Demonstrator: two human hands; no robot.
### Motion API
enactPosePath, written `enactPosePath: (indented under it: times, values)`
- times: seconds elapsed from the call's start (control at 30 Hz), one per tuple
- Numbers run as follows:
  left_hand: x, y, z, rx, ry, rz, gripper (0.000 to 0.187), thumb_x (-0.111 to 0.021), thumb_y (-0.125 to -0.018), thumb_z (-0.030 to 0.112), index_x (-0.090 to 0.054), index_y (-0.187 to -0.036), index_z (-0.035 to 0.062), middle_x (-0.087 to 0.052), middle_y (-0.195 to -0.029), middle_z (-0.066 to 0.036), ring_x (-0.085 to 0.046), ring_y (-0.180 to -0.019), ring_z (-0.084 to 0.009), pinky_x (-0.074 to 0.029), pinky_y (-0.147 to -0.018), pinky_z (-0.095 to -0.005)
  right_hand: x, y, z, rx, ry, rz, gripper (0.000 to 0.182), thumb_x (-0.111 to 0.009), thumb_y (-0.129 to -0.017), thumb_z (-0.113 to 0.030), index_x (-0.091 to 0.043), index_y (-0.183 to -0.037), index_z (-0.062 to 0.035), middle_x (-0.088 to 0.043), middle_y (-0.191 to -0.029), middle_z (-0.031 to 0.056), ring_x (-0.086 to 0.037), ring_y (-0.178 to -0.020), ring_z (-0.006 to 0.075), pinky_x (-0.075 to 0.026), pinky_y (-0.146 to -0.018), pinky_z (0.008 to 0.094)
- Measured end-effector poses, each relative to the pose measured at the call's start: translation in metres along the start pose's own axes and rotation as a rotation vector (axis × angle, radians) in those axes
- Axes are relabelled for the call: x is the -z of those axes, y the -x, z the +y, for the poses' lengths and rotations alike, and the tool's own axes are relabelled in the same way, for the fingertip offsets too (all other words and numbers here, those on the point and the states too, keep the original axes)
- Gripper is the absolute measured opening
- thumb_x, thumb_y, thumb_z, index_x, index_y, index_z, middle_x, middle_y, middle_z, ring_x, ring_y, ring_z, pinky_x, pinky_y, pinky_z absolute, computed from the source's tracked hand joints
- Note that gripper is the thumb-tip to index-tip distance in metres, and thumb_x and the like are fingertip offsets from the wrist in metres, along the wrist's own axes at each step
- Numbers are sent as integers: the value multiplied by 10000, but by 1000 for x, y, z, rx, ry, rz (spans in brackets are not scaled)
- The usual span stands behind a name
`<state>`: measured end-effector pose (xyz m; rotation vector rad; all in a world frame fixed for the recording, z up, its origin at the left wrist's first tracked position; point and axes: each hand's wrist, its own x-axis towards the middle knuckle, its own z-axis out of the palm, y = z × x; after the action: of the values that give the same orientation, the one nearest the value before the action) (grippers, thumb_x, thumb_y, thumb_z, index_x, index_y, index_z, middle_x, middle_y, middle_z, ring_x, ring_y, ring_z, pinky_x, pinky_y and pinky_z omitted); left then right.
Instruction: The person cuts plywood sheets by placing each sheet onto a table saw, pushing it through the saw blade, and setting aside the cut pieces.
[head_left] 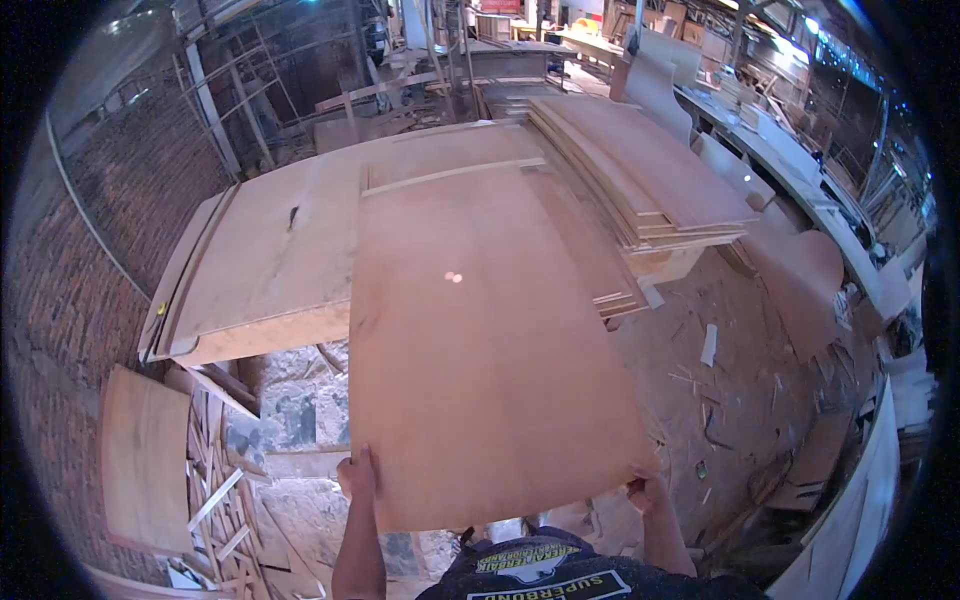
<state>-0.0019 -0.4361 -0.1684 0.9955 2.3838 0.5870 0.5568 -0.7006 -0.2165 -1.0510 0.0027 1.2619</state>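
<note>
A large reddish-brown plywood sheet [480, 350] stretches from close to my body out over the workbench [270, 245]. My left hand [357, 474] grips its near left edge, fingers closed around it. At the near right corner, my right hand [648, 490] is closed on the same sheet. The far end of the sheet lies near a narrow wood strip [455, 176] on the bench. To the right of the sheet is a stack of plywood panels [640, 165].
A brick wall [90, 220] runs along the left. Wood offcuts [225, 500] and a leaning panel [147, 460] are at the lower left. Scraps litter the floor [700, 400] on the right, beside a curved sheet [800, 285].
</note>
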Motion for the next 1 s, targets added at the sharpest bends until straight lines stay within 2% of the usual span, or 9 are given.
enactPosePath:
  times: [0.23,0.4,0.5,0.63,0.7,0.8,0.9,0.93,1.0]
  values:
    - [-11,-18,-17,-75,109,-34,598,-745,-775,520,-715,-907,-62,-712,-923,-243,-696,-877,-363,-526,-779,-466,-28,-5,3,-121,-177,73,427,-732,-853,-230,-604,-1239,-99,-683,-1103,35,-677,-913,212,-563,-766,349]
    - [-10,-45,-38,-96,72,-207,582,-761,-787,492,-707,-870,-82,-712,-883,-222,-690,-766,-278,-532,-716,-415,-29,-6,2,-73,-32,160,436,-682,-904,-313,-583,-1276,-108,-664,-1137,50,-661,-928,209,-563,-793,369]
    - [-7,-48,-64,-68,327,-319,560,-740,-826,489,-705,-908,-64,-716,-868,-169,-678,-719,-240,-537,-677,-367,5,-24,9,-13,113,269,443,-668,-919,-298,-560,-1304,-108,-646,-1090,53,-645,-883,212,-562,-779,388]
    - [16,-38,-103,71,576,-525,524,-684,-875,510,-683,-1015,5,-692,-826,-108,-651,-670,-231,-517,-608,-329,-21,-5,10,127,322,540,489,-676,-903,-251,-527,-1356,-139,-609,-1001,49,-611,-861,201,-548,-728,392]
    - [25,-31,-132,162,691,-640,550,-641,-894,553,-650,-1083,36,-673,-831,-100,-634,-663,-220,-498,-588,-306,-27,-4,7,99,409,524,523,-669,-901,-256,-503,-1389,-166,-606,-1008,47,-596,-919,206,-532,-720,405]
    - [26,-11,-179,370,1048,-557,654,-539,-908,652,-580,-1157,49,-640,-856,-122,-614,-669,-242,-466,-557,-284,-26,-5,3,69,631,507,553,-666,-888,-240,-496,-1410,-177,-612,-1053,43,-588,-918,211,-514,-701,430]
    - [50,43,-186,638,1271,-461,773,-433,-906,733,-510,-1223,32,-621,-899,-166,-619,-719,-297,-488,-582,-344,-12,-18,-1,112,822,528,558,-686,-861,-222,-526,-1393,-177,-631,-1074,34,-593,-857,210,-499,-690,453]
    - [34,44,-212,684,1282,-449,844,-383,-886,784,-499,-1212,14,-607,-900,-200,-617,-751,-349,-506,-611,-446,-7,-24,-3,139,869,537,557,-696,-850,-218,-540,-1384,-177,-638,-1074,31,-595,-834,209,-494,-689,459]
    - [-1,54,-257,785,1274,-430,785,-356,-910,751,-507,-1177,29,-620,-944,-213,-631,-775,-364,-524,-642,-497,-10,-31,-16,80,901,502,525,-713,-827,-222,-591,-1334,-163,-659,-1060,36,-609,-840,198,-499,-701,442]
